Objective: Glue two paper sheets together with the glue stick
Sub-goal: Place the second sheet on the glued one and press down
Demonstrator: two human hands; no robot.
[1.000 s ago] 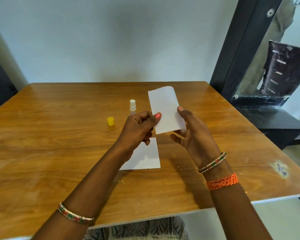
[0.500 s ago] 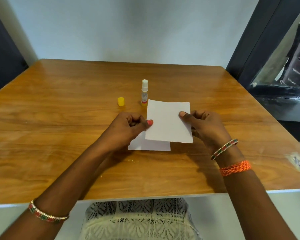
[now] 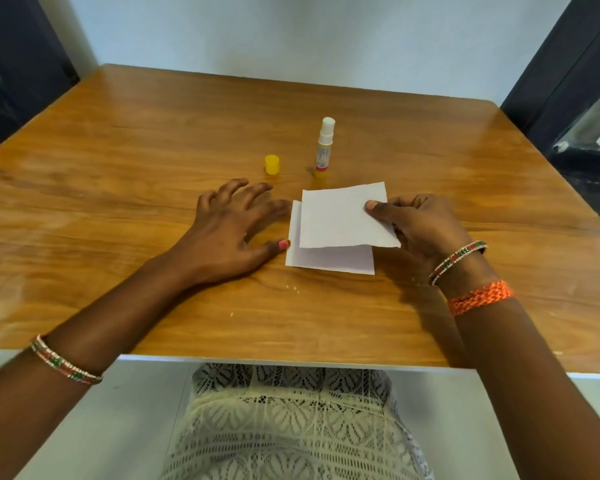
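Now that the left hand (image 3: 227, 230) has let go of the upper white rectangular paper sheet (image 3: 336, 216), only the right hand (image 3: 416, 226) holds it. Half a second ago both hands pinched that sheet by its side edges; a second ago it was held up off the wood and nearly on edge. It is now lowered and almost flat over the lower white paper sheet (image 3: 329, 261), which lies on the glossy brown wooden tabletop (image 3: 118, 202) about midway across, nearer the front edge than the far edge.

The right thumb and fingers (image 3: 378, 207) pinch the upper sheet at its right edge. Its near edge looks slightly raised, and it sits shifted toward the far and right edges, so a strip of the lower sheet shows along the left and near sides. The left hand rests palm down on the wood just left of both sheets, its fingers (image 3: 253, 190) spread and relaxed, holding nothing; its thumb tip lies at the lower sheet's left edge, though contact is unclear.

Farther toward the far edge, the uncapped white-and-yellow glue stick (image 3: 324, 147) stands upright just beyond the sheets, with its small yellow cap (image 3: 272, 164) standing apart to its left.

The freed left hand probably means the sheets are about to be pressed together. Whether glue is already spread cannot be seen.
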